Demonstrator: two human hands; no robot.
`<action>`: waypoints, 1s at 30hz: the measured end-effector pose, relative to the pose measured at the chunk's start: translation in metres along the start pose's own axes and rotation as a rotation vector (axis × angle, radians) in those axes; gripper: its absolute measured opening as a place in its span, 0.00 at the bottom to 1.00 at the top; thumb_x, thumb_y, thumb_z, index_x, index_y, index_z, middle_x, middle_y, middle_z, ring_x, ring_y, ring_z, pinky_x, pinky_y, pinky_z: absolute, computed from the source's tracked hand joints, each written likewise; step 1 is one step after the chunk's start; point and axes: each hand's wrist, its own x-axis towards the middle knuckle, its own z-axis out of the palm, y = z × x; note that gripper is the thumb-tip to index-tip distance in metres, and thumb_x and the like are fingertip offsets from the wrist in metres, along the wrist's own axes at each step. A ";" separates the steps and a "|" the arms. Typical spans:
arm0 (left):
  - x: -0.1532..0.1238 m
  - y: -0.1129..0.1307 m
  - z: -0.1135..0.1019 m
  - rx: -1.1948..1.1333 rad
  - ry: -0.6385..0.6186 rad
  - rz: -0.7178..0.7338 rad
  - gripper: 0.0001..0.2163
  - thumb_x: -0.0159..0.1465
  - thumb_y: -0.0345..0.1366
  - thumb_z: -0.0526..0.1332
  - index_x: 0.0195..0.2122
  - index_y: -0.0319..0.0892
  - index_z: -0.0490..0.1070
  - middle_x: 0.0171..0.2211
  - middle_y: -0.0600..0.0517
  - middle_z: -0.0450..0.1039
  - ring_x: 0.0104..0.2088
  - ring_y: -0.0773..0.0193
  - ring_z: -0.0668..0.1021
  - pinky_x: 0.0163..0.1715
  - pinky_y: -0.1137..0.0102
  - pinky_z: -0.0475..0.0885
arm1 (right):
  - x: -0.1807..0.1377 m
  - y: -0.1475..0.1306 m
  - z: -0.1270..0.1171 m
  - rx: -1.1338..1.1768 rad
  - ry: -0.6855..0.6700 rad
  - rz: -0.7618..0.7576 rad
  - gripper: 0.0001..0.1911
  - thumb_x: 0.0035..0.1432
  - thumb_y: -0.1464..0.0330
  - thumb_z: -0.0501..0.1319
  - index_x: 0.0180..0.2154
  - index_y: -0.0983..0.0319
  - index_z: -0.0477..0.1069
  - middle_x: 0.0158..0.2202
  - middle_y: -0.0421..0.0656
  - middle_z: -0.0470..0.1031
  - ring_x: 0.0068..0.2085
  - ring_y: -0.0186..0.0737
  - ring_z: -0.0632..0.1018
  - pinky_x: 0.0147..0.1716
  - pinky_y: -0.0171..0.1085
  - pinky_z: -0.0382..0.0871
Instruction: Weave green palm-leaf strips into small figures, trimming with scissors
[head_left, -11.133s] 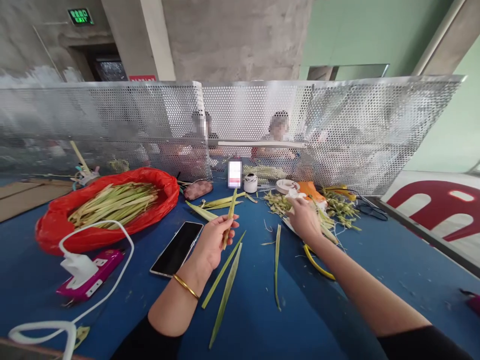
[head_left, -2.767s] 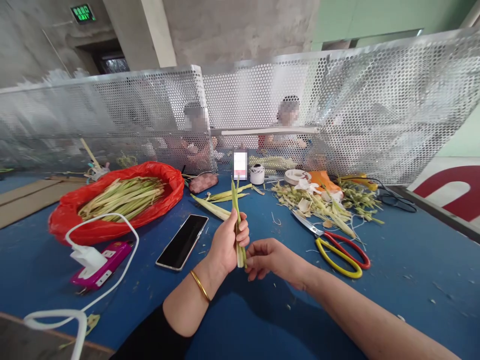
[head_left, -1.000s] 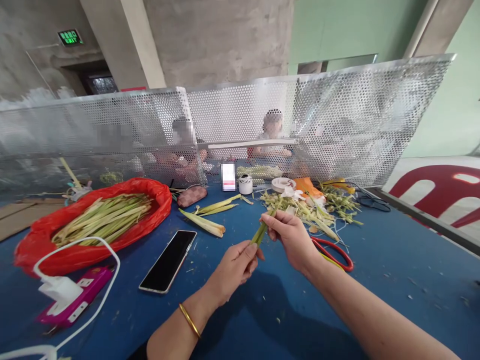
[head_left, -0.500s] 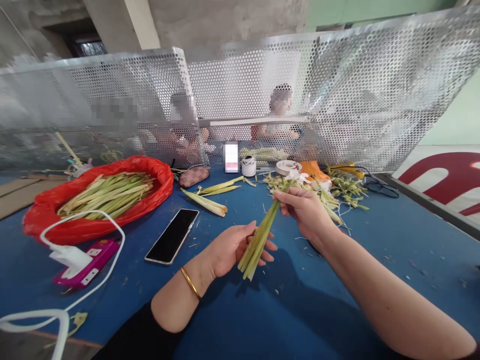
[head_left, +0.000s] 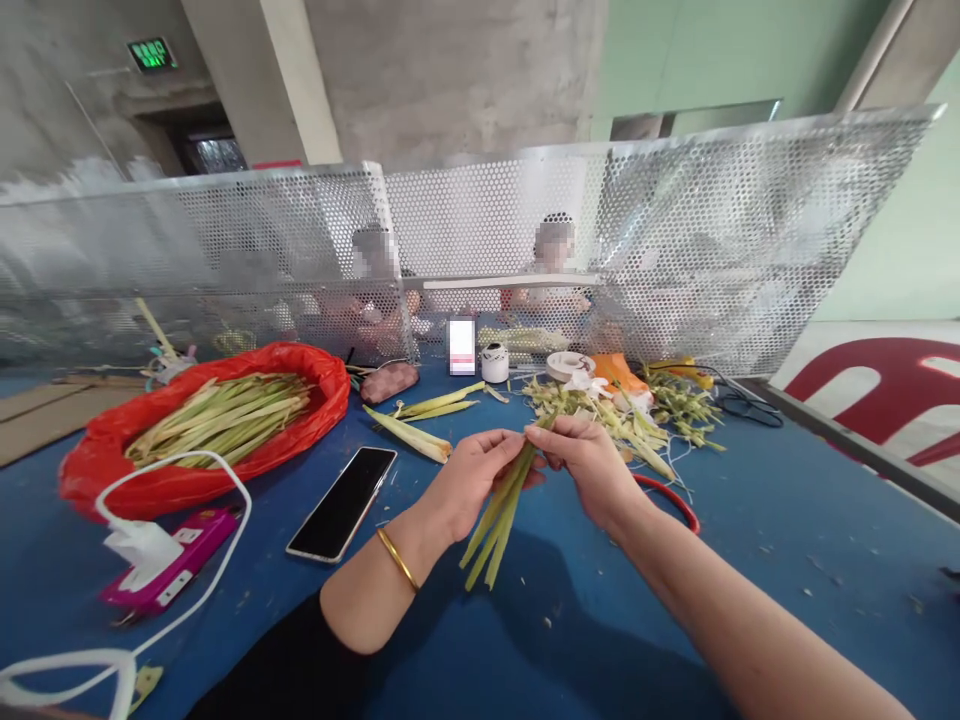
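Concrete hall with a green wall at far right. In front, a blue surface, closed off along its far edge by a perforated metal screen, with seated people dimly visible behind the holes.

Near the middle, above the surface: a bundle of green leaf strips, slanted from far right down to near left, lower ends hanging free and not touching the blue top.

Left grip: fingers curled loosely round the upper part of the bundle, thumb on top, gold bangle at the wrist.

Right grip: closed to a pinch, fingertips on the far top end of the same strips, just beside the left grip and nearly touching it.

Just right of the right grip, partly hidden by it, the red handle of a pair of scissors. Farther off, a heap of leaf trimmings.

Left of the grips, a dark phone lying flat, screen up. Beyond it, a few loose leaves.

Far left, a red bag, open and filled with more green strips.

Near left, a pink power strip with a white charger plugged in and a white cable looped over it.

Against the screen, a small pouch and a roll of white tape.

Off the surface at far right, a red plastic chair.
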 end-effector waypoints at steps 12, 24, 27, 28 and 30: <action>0.016 0.004 0.000 0.148 -0.052 0.110 0.11 0.57 0.41 0.66 0.36 0.38 0.77 0.30 0.49 0.75 0.29 0.66 0.76 0.33 0.72 0.70 | 0.002 0.004 0.003 0.046 0.165 -0.104 0.17 0.42 0.60 0.70 0.15 0.60 0.66 0.15 0.35 0.60 0.22 0.32 0.60 0.23 0.35 0.56; 0.009 0.004 -0.005 0.100 -0.116 0.028 0.13 0.57 0.43 0.65 0.32 0.37 0.75 0.29 0.50 0.73 0.25 0.68 0.74 0.31 0.69 0.69 | -0.004 0.002 0.010 0.036 0.106 -0.128 0.08 0.45 0.63 0.69 0.22 0.61 0.77 0.15 0.36 0.66 0.22 0.33 0.64 0.23 0.35 0.58; 0.008 0.004 -0.002 0.105 -0.067 0.042 0.12 0.56 0.42 0.65 0.27 0.37 0.73 0.25 0.53 0.69 0.21 0.71 0.70 0.25 0.72 0.66 | -0.005 0.001 0.012 0.049 0.106 -0.109 0.07 0.44 0.64 0.69 0.24 0.61 0.79 0.16 0.37 0.69 0.21 0.33 0.64 0.22 0.34 0.58; 0.007 0.005 -0.001 0.147 -0.047 0.065 0.12 0.56 0.42 0.64 0.25 0.37 0.72 0.23 0.54 0.68 0.20 0.71 0.69 0.23 0.73 0.64 | -0.005 0.000 0.012 0.050 0.100 -0.112 0.06 0.44 0.65 0.69 0.24 0.61 0.79 0.17 0.37 0.70 0.22 0.33 0.64 0.22 0.34 0.58; 0.003 0.010 0.001 0.290 -0.014 0.125 0.12 0.58 0.42 0.62 0.24 0.38 0.71 0.22 0.55 0.67 0.19 0.72 0.67 0.22 0.73 0.62 | -0.006 -0.003 0.013 0.049 0.081 -0.118 0.06 0.44 0.65 0.69 0.25 0.61 0.79 0.20 0.38 0.72 0.23 0.32 0.64 0.23 0.34 0.58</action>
